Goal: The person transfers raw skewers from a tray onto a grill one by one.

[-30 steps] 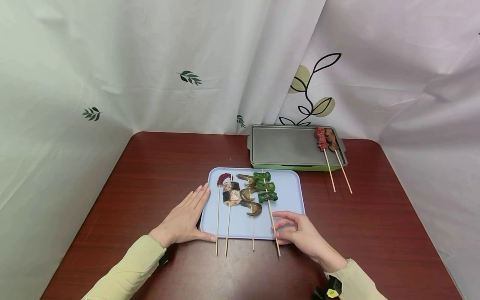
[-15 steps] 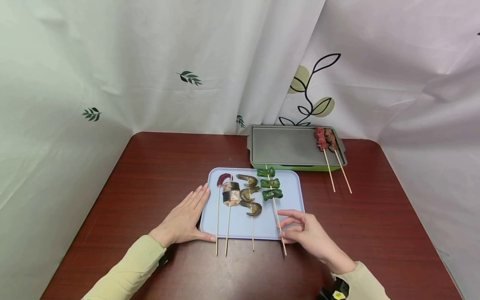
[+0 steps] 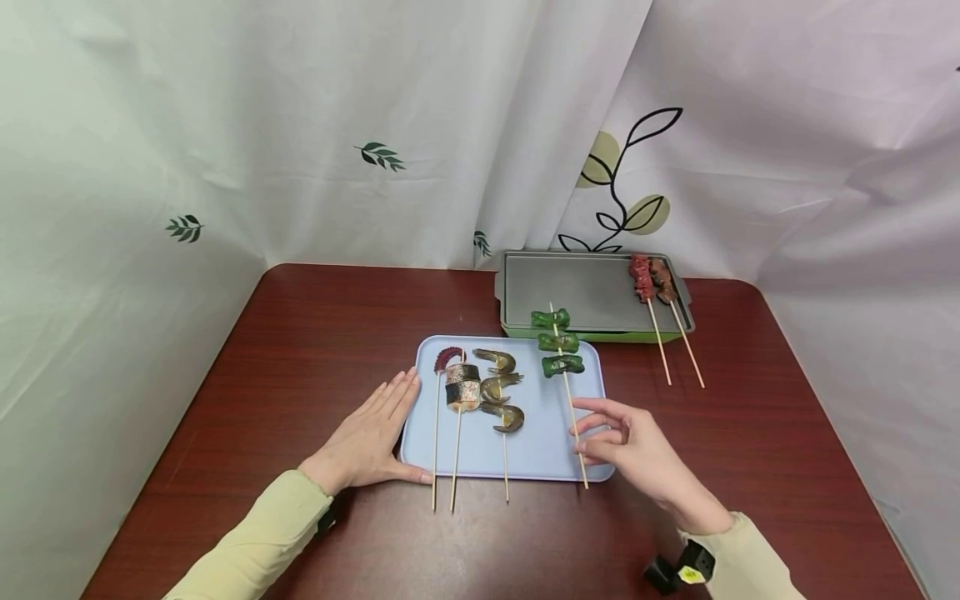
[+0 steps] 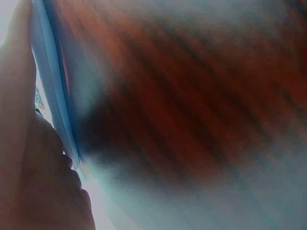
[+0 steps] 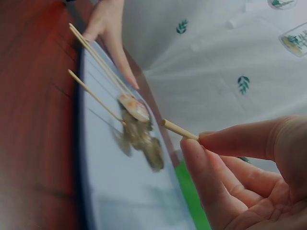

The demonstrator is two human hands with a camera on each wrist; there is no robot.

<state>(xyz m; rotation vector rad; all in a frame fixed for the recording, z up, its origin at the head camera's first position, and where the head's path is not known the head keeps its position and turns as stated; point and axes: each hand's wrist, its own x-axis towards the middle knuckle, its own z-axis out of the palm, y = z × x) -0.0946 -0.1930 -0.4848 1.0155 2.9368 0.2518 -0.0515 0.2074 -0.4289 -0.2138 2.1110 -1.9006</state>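
My right hand (image 3: pixel 633 446) pinches the stick of a green pepper skewer (image 3: pixel 558 342) between thumb and fingers, over the right part of the light blue tray (image 3: pixel 536 454). The skewer's tip overlaps the front edge of the grill in the head view. In the right wrist view the stick's blunt end (image 5: pixel 175 128) pokes out from the pinch. My left hand (image 3: pixel 367 437) lies with straight fingers along the tray's left edge. On the tray are a shrimp skewer (image 3: pixel 501 389), a skewer of fish chunks (image 3: pixel 462 387) and a dark red tentacle skewer (image 3: pixel 447 357).
Behind the tray stands a grey-topped green grill (image 3: pixel 570 287). At its right end lie a red meat skewer (image 3: pixel 642 279) and a brown meat skewer (image 3: pixel 662 280), their sticks reaching over the front edge. White curtains (image 3: pixel 420 125) enclose the dark red table (image 3: pixel 330 317).
My right hand has carried the green pepper skewer away from the shrimp skewer, to the right and then up toward the grill. The left hand has stayed in place.
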